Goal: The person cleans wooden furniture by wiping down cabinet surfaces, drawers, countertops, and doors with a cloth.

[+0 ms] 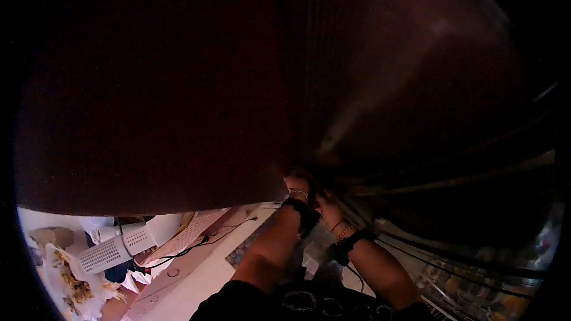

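Observation:
Both forearms reach up from the bottom of the view to the lower edge of a very large dark surface (160, 95). My left hand (297, 183) is at that edge, its fingers looking curled in deep shadow; what they hold, if anything, is hidden. Close beside it, a little lower and to the right, is my right hand (328, 213), with its fingers lost in the dark. Each wrist wears a dark band, and a bracelet shows on the right one (344, 235). A pale, blurred streak (357, 110) crosses the dark area above the hands.
At lower left, a white perforated container (113, 252) lies near crumpled white paper (74, 285) with brownish bits. A black cable (178, 254) runs over a pinkish-white surface (178, 288). Dark cords (452, 276) and a blurred, clear-looking mass of mixed items (476, 294) are at lower right.

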Demonstrator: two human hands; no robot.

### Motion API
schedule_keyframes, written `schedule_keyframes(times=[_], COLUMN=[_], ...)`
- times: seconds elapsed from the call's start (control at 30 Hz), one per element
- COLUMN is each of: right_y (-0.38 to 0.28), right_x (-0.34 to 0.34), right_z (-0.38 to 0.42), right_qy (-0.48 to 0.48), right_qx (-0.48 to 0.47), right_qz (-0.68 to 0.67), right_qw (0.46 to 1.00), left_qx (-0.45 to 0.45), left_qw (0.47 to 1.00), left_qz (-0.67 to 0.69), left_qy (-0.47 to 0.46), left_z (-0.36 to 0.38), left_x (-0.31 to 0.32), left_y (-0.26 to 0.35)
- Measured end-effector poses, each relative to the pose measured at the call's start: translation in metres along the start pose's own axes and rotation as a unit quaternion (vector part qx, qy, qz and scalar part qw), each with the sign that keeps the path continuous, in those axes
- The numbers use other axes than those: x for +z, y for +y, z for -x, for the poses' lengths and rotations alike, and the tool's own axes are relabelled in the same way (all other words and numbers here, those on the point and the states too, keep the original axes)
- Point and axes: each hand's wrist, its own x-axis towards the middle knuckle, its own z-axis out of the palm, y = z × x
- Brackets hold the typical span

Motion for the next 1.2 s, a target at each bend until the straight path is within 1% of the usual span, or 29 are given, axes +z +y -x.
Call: schedule_keyframes(times=[0.03, 0.07, 0.1, 0.13, 0.17, 0.2, 0.23, 0.27, 0.3, 0.37, 0.4, 0.43, 0.47, 0.5, 0.53, 0.57, 0.63, 0.67, 0.7, 0.73, 0.77, 0.8, 0.83, 0.9, 0.93, 0.97, 1.0, 1.07, 1.2], right_y=[0.004, 0.007, 0.02, 0.02, 0.018, 0.0, -0.017, -0.027, -0.035, -0.053, -0.063, -0.077, -0.092, -0.111, -0.136, -0.164, -0.217, -0.238, -0.259, -0.283, -0.311, -0.336, -0.371, -0.417, -0.432, -0.445, -0.45, -0.445, -0.389], right_x=[-0.004, -0.008, -0.008, -0.005, -0.002, -0.001, -0.003, -0.004, -0.004, -0.006, -0.009, -0.013, -0.011, -0.006, -0.004, -0.005, 0.0, 0.002, 0.004, 0.006, 0.016, 0.019, 0.023, 0.035, 0.043, 0.052, 0.06, 0.074, 0.087], right_z=[0.0, 0.001, -0.001, -0.001, -0.001, 0.004, 0.011, 0.017, 0.024, 0.035, 0.041, 0.047, 0.053, 0.061, 0.066, 0.071, 0.086, 0.09, 0.095, 0.1, 0.112, 0.122, 0.141, 0.157, 0.156, 0.153, 0.149, 0.122, 0.089], right_qy=[-0.017, -0.034, -0.016, -0.006, 0.006, -0.006, -0.02, -0.02, -0.011, -0.008, -0.043, -0.079, -0.085, -0.061, -0.042, -0.054, -0.112, -0.125, -0.173, -0.223, -0.182, -0.178, -0.14, -0.094, -0.101, -0.006, 0.09, 0.14, 0.2], right_qx=[-0.023, -0.047, -0.114, -0.15, -0.186, -0.024, 0.136, 0.129, 0.094, 0.043, 0.051, 0.054, 0.033, -0.013, -0.06, -0.082, -0.052, -0.063, -0.061, -0.058, -0.096, -0.183, -0.28, -0.404, -0.409, -0.528, -0.63, -0.687, -0.691], right_qz=[0.017, 0.034, 0.101, 0.134, 0.167, 0.044, -0.082, -0.08, -0.068, -0.051, -0.06, -0.068, -0.06, -0.119, -0.178, -0.171, -0.287, -0.283, -0.322, -0.358, -0.398, -0.37, -0.333, -0.301, -0.298, -0.19, -0.078, 0.081, 0.109], right_qw=[0.999, 0.998, 0.988, 0.979, 0.968, 0.999, 0.987, 0.988, 0.993, 0.998, 0.996, 0.993, 0.994, 0.991, 0.981, 0.98, 0.95, 0.949, 0.929, 0.905, 0.894, 0.894, 0.889, 0.859, 0.856, 0.827, 0.767, 0.708, 0.686], left_qx=[0.122, 0.237, 0.239, 0.214, 0.185, 0.19, 0.117, 0.042, 0.047, 0.161, 0.168, 0.157, 0.148, 0.163, 0.233, 0.299, 0.342, 0.372, 0.396, 0.401, 0.466, 0.524, 0.528, 0.564, 0.553, 0.538, 0.524, 0.534, 0.514], left_qw=[0.974, 0.898, 0.897, 0.946, 0.976, 0.975, 0.989, 0.997, 0.997, 0.969, 0.967, 0.949, 0.922, 0.915, 0.91, 0.902, 0.883, 0.87, 0.847, 0.842, 0.811, 0.77, 0.761, 0.698, 0.696, 0.696, 0.696, 0.687, 0.722], left_qz=[-0.186, -0.363, -0.364, -0.239, -0.109, -0.108, -0.084, -0.056, -0.049, 0.161, 0.169, 0.261, 0.351, 0.364, 0.341, 0.312, 0.315, 0.307, 0.329, 0.33, 0.277, 0.219, 0.221, 0.196, 0.21, 0.23, 0.249, 0.207, 0.199], left_qy=[-0.04, -0.076, -0.078, -0.052, -0.025, -0.025, -0.033, -0.038, -0.031, -0.095, -0.084, -0.08, -0.074, -0.058, -0.026, 0.007, 0.066, 0.104, 0.134, 0.149, 0.22, 0.29, 0.303, 0.395, 0.408, 0.416, 0.422, 0.447, 0.418], left_z=[-0.005, -0.007, -0.011, -0.023, -0.028, -0.018, 0.005, 0.022, 0.033, 0.052, 0.061, 0.072, 0.075, 0.082, 0.096, 0.109, 0.127, 0.135, 0.138, 0.146, 0.156, 0.164, 0.172, 0.175, 0.17, 0.16, 0.152, 0.143, 0.134], left_x=[0.001, 0.001, 0.012, 0.028, 0.036, 0.021, -0.008, -0.035, -0.056, -0.091, -0.1, -0.109, -0.118, -0.139, -0.174, -0.206, -0.259, -0.279, -0.296, -0.319, -0.346, -0.369, -0.39, -0.424, -0.435, -0.442, -0.444, -0.437, -0.41], left_y=[-0.001, -0.004, -0.018, -0.043, -0.052, -0.033, 0.007, 0.039, 0.054, 0.066, 0.065, 0.065, 0.068, 0.081, 0.099, 0.115, 0.134, 0.139, 0.143, 0.151, 0.162, 0.174, 0.193, 0.22, 0.231, 0.241, 0.245, 0.243, 0.21])
